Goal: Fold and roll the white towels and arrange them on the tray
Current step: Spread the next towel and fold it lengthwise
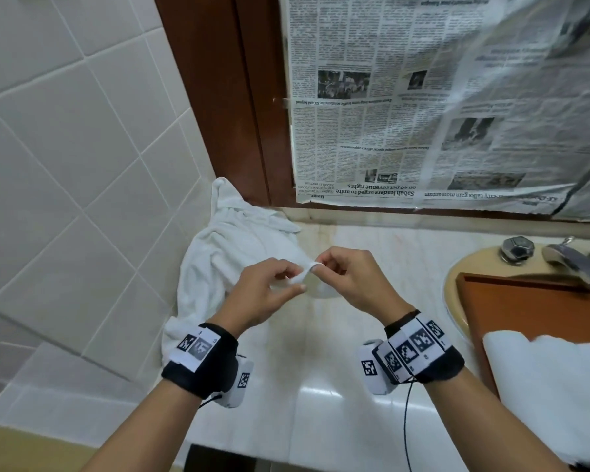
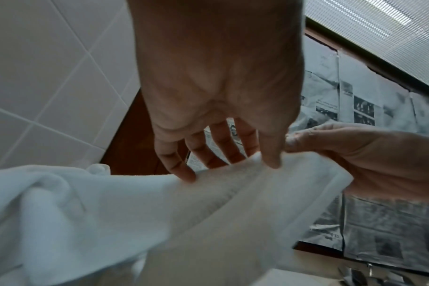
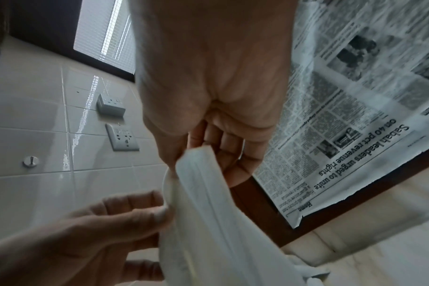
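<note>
A crumpled white towel (image 1: 232, 243) lies on the marble counter (image 1: 321, 362) against the tiled wall at the left. Both hands hold its raised hem above the counter. My left hand (image 1: 280, 284) pinches the hem between thumb and fingers, as the left wrist view shows on the towel (image 2: 135, 209). Just to its right, my right hand (image 1: 334, 270) pinches the towel's edge (image 3: 203, 203) too. A brown tray (image 1: 525, 308) sits over the sink at the right, with a white towel (image 1: 556, 386) lying on it.
A beige sink (image 1: 457, 284) with a chrome tap (image 1: 573, 260) and knob (image 1: 516, 250) is at the right. Newspaper (image 1: 423, 97) covers the wood-framed mirror behind the counter. White wall tiles (image 1: 65, 148) close off the left side.
</note>
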Action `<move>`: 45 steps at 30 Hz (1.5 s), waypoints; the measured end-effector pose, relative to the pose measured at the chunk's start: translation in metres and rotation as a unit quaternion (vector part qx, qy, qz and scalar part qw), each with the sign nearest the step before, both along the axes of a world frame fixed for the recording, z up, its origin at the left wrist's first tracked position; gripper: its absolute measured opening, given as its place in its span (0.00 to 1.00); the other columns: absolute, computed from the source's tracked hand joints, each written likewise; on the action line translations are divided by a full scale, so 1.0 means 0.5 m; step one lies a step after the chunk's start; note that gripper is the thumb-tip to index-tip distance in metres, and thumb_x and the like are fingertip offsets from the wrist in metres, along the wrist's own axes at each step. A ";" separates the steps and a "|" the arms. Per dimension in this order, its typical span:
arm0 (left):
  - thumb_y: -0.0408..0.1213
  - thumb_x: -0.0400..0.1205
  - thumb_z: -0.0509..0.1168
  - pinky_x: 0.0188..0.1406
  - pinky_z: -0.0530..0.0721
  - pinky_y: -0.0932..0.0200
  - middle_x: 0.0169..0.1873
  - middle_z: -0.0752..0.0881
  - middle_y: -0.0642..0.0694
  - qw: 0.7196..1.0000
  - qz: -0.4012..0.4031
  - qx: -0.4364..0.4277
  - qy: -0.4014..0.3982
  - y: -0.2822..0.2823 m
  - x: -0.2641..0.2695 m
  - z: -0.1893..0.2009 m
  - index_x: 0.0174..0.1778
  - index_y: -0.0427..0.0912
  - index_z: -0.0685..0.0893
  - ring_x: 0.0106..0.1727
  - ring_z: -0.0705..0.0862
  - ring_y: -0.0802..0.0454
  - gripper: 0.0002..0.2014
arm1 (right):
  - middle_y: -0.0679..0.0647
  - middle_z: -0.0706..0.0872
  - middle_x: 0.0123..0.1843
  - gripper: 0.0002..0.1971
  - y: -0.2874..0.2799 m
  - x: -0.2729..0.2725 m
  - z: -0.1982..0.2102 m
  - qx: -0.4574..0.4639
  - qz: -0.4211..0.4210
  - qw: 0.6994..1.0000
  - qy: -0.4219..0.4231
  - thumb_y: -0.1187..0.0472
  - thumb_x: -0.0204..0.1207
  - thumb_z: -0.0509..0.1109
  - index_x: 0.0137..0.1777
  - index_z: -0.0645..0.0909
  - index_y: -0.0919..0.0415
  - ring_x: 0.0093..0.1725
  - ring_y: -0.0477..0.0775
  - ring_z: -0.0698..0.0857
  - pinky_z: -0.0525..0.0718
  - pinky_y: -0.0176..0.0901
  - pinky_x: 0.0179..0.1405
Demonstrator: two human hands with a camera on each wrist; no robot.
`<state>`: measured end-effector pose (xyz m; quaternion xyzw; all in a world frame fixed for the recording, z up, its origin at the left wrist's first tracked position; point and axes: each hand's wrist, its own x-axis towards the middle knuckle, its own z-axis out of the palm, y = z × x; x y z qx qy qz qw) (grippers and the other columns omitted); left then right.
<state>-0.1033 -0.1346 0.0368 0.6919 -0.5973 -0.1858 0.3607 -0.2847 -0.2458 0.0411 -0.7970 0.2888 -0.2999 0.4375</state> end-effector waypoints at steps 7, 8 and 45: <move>0.42 0.85 0.70 0.43 0.80 0.63 0.38 0.88 0.54 0.996 -0.035 -0.052 0.057 0.033 -0.088 0.053 0.46 0.48 0.88 0.42 0.86 0.55 0.04 | 0.44 0.87 0.35 0.02 0.042 -0.127 0.000 0.010 0.018 0.999 0.039 0.59 0.75 0.78 0.46 0.91 0.55 0.34 0.43 0.81 0.80 0.40 0.39; 0.41 0.85 0.70 0.43 0.80 0.64 0.38 0.88 0.54 0.995 -0.048 -0.061 0.067 0.039 -0.109 0.064 0.46 0.47 0.88 0.41 0.86 0.56 0.04 | 0.44 0.88 0.38 0.01 0.053 -0.145 -0.005 0.007 0.021 0.999 0.048 0.59 0.76 0.78 0.44 0.90 0.55 0.37 0.44 0.83 0.81 0.42 0.41; 0.42 0.84 0.70 0.47 0.87 0.51 0.41 0.88 0.64 0.990 0.117 -0.046 0.057 0.240 -0.124 -0.048 0.44 0.52 0.87 0.43 0.86 0.61 0.04 | 0.46 0.73 0.25 0.19 0.218 -0.401 -0.215 0.009 -0.096 0.974 0.205 0.56 0.84 0.68 0.29 0.72 0.51 0.27 0.42 0.72 0.65 0.37 0.30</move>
